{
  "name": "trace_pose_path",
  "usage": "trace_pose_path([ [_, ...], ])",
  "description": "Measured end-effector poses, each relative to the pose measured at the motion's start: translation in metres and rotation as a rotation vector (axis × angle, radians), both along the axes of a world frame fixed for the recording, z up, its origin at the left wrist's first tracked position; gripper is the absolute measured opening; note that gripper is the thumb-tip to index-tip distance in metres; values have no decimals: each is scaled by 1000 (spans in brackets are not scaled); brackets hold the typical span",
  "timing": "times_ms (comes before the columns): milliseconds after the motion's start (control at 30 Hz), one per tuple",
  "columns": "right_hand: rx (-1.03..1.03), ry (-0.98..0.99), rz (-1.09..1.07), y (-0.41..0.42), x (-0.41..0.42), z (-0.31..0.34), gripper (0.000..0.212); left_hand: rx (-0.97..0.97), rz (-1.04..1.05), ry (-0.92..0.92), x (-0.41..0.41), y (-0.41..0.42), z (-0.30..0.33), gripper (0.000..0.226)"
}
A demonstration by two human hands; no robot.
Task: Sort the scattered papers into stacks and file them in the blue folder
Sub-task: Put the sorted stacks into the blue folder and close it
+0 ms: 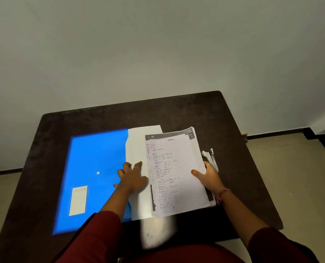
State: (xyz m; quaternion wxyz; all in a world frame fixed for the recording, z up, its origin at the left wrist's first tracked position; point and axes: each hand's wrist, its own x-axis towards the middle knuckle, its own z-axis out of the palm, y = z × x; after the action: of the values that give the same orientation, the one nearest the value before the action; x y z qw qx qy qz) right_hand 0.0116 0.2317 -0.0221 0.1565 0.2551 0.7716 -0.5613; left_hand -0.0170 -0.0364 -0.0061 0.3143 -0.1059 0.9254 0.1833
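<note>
A blue folder (93, 175) lies flat on the left half of the dark table (233, 130), with a white snap dot and a white label on its cover. A stack of papers (174, 173), topped by a lined handwritten sheet, lies to its right over a plain white sheet (137, 145). My left hand (131, 177) rests flat, fingers spread, on the white sheet at the folder's right edge. My right hand (208, 175) grips the right edge of the stack, thumb on top and fingers under it.
A metal stapler (211, 158) lies just right of the stack, touching my right hand's fingers. The table's right and far edges drop to a tiled floor. A grey wall stands behind the table.
</note>
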Motion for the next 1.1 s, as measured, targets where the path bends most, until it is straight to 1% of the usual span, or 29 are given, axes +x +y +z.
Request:
trace_pose_path([
  [167, 78, -1, 15, 4, -4, 1, 57, 49, 47, 28, -1, 2, -1, 77],
  [300, 88, -6, 20, 5, -6, 3, 61, -11, 15, 42, 0, 5, -6, 84],
  [667, 158, 4, 50, 0, -10, 10, 60, -39, 34, 49, 0, 7, -10, 82],
  [800, 253, 12, 116, -4, -10, 14, 54, -34, 49, 50, 1, 7, -11, 78],
  [933, 400, -7, 204, 1, -13, 15, 52, -29, 55, 54, 2, 8, -10, 78],
  [1100, 535, 7, 238, 9, -16, 22, 46, -24, 59, 49, 3, 8, -8, 80],
])
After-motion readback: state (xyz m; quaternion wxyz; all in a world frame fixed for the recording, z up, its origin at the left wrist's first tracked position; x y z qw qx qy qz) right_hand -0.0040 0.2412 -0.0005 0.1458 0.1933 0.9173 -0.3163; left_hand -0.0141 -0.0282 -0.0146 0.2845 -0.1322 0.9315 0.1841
